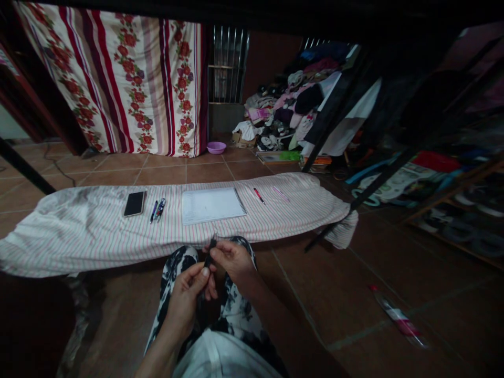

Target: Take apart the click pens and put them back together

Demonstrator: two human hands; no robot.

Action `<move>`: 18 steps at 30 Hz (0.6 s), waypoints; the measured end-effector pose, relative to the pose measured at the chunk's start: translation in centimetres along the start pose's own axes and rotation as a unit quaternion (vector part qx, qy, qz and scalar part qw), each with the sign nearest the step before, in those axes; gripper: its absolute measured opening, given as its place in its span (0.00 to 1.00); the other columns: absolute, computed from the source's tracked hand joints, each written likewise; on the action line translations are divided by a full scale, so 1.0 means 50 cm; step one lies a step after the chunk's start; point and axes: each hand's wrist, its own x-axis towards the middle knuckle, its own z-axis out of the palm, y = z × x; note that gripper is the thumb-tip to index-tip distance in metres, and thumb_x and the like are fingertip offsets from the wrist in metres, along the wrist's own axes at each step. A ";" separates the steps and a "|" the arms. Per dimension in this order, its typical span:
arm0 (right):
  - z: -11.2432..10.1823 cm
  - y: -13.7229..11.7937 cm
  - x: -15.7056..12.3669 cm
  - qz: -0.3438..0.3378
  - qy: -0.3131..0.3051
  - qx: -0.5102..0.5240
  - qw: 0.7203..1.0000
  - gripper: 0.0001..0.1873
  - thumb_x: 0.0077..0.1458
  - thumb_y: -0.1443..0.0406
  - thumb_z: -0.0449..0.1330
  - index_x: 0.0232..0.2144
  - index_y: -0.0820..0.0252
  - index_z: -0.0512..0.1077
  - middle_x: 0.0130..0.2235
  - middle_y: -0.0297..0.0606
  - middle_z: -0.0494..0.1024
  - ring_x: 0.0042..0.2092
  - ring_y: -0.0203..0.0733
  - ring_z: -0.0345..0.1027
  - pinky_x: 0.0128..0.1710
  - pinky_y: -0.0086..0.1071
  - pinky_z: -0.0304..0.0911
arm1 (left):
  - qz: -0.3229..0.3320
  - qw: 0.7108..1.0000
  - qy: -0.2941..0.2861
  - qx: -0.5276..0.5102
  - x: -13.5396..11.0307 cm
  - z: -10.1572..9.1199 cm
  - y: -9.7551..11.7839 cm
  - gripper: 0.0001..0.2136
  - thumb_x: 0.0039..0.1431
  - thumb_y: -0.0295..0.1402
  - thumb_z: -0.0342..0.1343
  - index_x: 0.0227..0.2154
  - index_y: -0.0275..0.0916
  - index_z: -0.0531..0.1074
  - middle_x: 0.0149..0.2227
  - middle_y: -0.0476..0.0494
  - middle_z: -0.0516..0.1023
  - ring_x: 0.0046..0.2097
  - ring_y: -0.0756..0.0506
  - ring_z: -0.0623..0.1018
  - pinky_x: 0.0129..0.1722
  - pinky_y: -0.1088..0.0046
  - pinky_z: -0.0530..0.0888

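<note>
Above my lap, both hands grip one dark, slim pen (208,259). My left hand (192,283) pinches its lower part between thumb and fingers. Higher up, near the clear-looking tip end, the fingers of my right hand (232,260) are closed on it. Just beyond them a spiral notebook (212,205) lies open at a pale page on the striped cloth (118,236). A red pen (259,196) and a pink pen (281,193) lie to its right. On its left are several pens (158,210) side by side and a phone (135,203), its screen dark.
Dark metal bars (346,205) slant down at the right. A plastic bottle (399,317) lies on the tiled floor (315,294). Farther off are a purple basin (216,147), a heap of clothes (295,105), a flowered curtain (153,89) and a shoe rack (460,231).
</note>
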 end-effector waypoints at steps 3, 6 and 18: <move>0.000 0.016 -0.001 -0.001 -0.041 0.047 0.998 0.24 0.46 0.52 0.60 0.43 0.58 0.68 0.25 0.30 0.71 0.18 0.31 0.62 0.18 0.28 0.60 | -0.032 0.997 0.002 -0.076 0.003 0.000 0.010 0.09 0.51 0.35 0.58 0.28 0.32 0.73 0.19 0.48 0.72 0.21 0.53 0.69 0.22 0.80 0.65; -0.003 0.024 -0.008 -0.063 0.021 -0.002 0.998 0.26 0.49 0.54 0.59 0.50 0.55 0.63 0.37 0.38 0.75 0.29 0.36 0.71 0.31 0.33 0.68 | -0.074 0.988 0.023 -0.136 0.011 -0.003 0.019 0.06 0.50 0.30 0.59 0.29 0.31 0.74 0.23 0.45 0.75 0.24 0.51 0.74 0.25 0.79 0.70; -0.030 0.029 -0.034 -0.117 -0.122 -0.110 0.979 0.43 0.43 0.62 0.66 0.59 0.49 0.51 0.55 0.40 0.66 0.54 0.47 0.62 0.53 0.42 0.60 | -0.111 0.947 0.086 -0.288 0.046 0.016 0.065 0.10 0.59 0.21 0.46 0.35 0.26 0.73 0.34 0.34 0.78 0.39 0.44 0.79 0.39 0.71 0.77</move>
